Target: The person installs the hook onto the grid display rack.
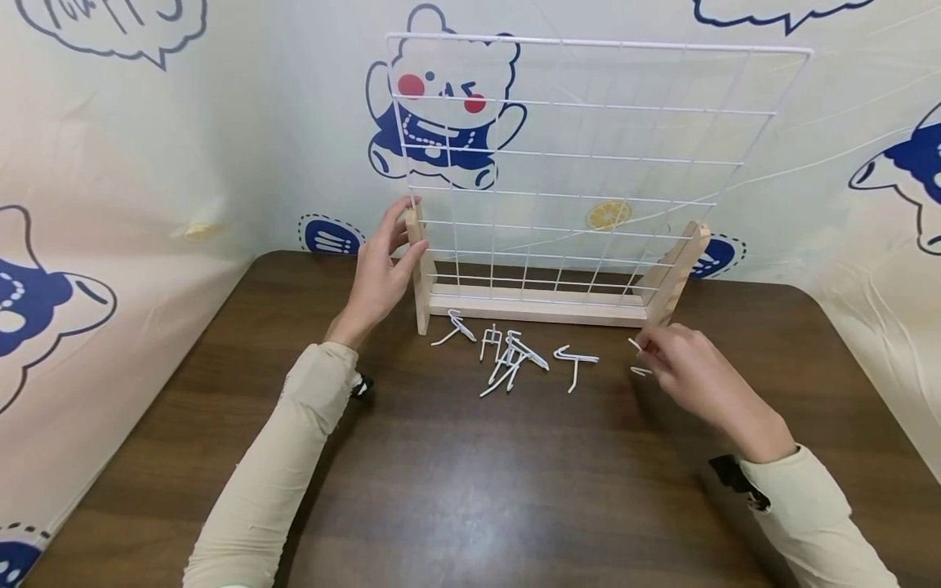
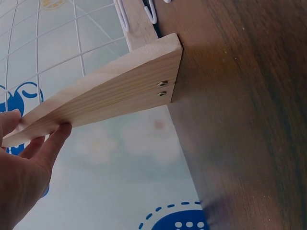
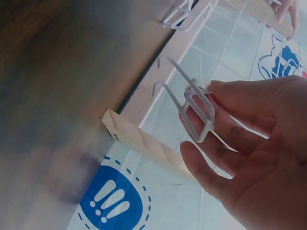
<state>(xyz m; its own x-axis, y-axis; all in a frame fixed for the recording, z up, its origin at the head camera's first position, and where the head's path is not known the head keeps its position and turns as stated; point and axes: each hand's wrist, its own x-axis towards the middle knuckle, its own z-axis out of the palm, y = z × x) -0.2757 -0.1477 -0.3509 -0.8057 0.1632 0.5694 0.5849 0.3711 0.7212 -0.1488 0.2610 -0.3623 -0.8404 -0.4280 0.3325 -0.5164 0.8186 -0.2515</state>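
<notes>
A white wire grid rack [image 1: 573,155] stands on the table in a light wooden base [image 1: 537,304]. My left hand [image 1: 380,276] holds the wooden left upright [image 1: 421,286], thumb on one face and fingers on the other; the left wrist view shows two screws [image 2: 162,84] near its foot. By the right upright [image 1: 672,273], my right hand [image 1: 698,377] pinches a white double-pronged wire hook [image 3: 193,89], prongs pointing away from the palm. Several similar hooks [image 1: 515,355] lie in a tangled cluster before the base, with one hook [image 1: 459,325] left of it and another hook [image 1: 577,358] right.
The dark brown wooden table [image 1: 470,474] carries everything, its far edge just behind the rack. A pale cloth [image 1: 316,122] printed with cartoon bears hangs behind and along both sides. Dark straps [image 1: 735,478] show at both wrists.
</notes>
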